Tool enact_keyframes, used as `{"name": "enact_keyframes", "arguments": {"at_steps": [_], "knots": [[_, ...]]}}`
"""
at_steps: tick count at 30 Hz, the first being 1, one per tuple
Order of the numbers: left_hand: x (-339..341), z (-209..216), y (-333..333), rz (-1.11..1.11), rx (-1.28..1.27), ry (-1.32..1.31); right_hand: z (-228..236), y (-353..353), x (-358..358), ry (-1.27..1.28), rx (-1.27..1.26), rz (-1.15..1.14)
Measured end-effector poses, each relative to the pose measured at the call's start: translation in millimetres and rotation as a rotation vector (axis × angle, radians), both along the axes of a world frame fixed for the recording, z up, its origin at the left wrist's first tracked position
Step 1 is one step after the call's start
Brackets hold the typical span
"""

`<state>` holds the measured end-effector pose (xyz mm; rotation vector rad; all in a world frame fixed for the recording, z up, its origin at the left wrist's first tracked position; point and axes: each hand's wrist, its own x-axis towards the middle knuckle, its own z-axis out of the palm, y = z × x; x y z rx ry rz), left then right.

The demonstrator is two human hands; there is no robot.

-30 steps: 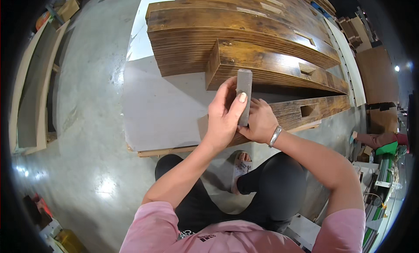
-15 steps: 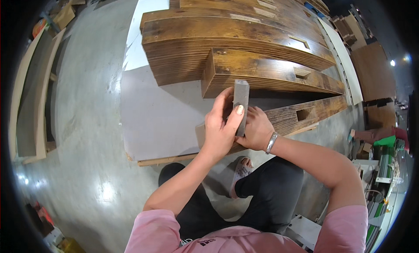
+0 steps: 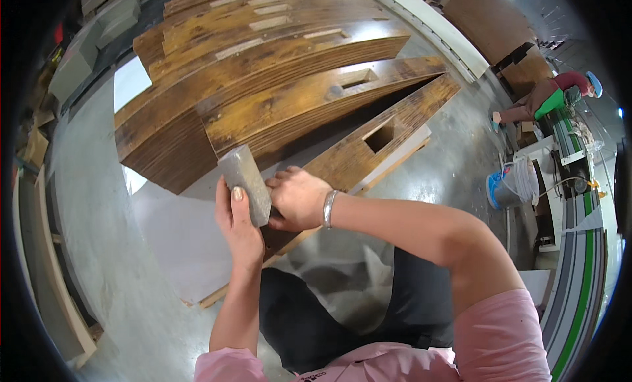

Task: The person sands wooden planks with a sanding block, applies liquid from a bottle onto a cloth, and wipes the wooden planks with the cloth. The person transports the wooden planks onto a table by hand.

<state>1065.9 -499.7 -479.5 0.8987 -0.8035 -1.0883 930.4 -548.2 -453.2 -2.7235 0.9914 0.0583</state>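
My left hand (image 3: 238, 224) is closed around a grey sanding block (image 3: 246, 181), its thumb across the block's face and the block tilted upward. Beside it, my right hand (image 3: 299, 199), with a silver bracelet at the wrist, has its fingers curled in just above the near end of a brown wood-grain board (image 3: 411, 110). Whatever those right fingers grip is hidden. A rectangular cutout opens in this board. Just beyond lies a thicker wood-grain beam (image 3: 289, 102) with a similar slot, meeting the board at its far right end.
More slotted brown beams (image 3: 197, 66) lie side by side farther back. Underneath is a pale grey sheet (image 3: 164, 237). A white panel (image 3: 434, 33) stands at the far right. To the right are a bucket (image 3: 510, 188), a green-striped machine bed (image 3: 579, 283) and a bending person (image 3: 553, 99).
The view has turned, so the beams now slant up to the right. Both hands and the block have shifted left in the picture, toward the board's near end. The block leans more.
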Motion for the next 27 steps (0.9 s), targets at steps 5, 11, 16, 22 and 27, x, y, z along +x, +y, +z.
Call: {"name": "enact_keyframes", "arguments": {"at_steps": [5,11,16,22,27], "knots": [[-10,-1,4,0.11,0.109,-0.003,-7,4,-6,-0.086,-0.042,-0.015],[8,-22,1,0.113,0.046,-0.127,-12,7,-7,-0.212,-0.087,-0.033],[-20,11,2,0.126,0.03,-0.136,-15,-2,-19,-0.29,0.039,0.001],[-115,55,-19,0.319,0.003,-0.146,-11,-17,-109,-0.807,-0.042,0.032],[-217,36,-63,0.19,0.099,-0.201,-23,-56,-363,-1.264,-0.156,-0.406]]}}
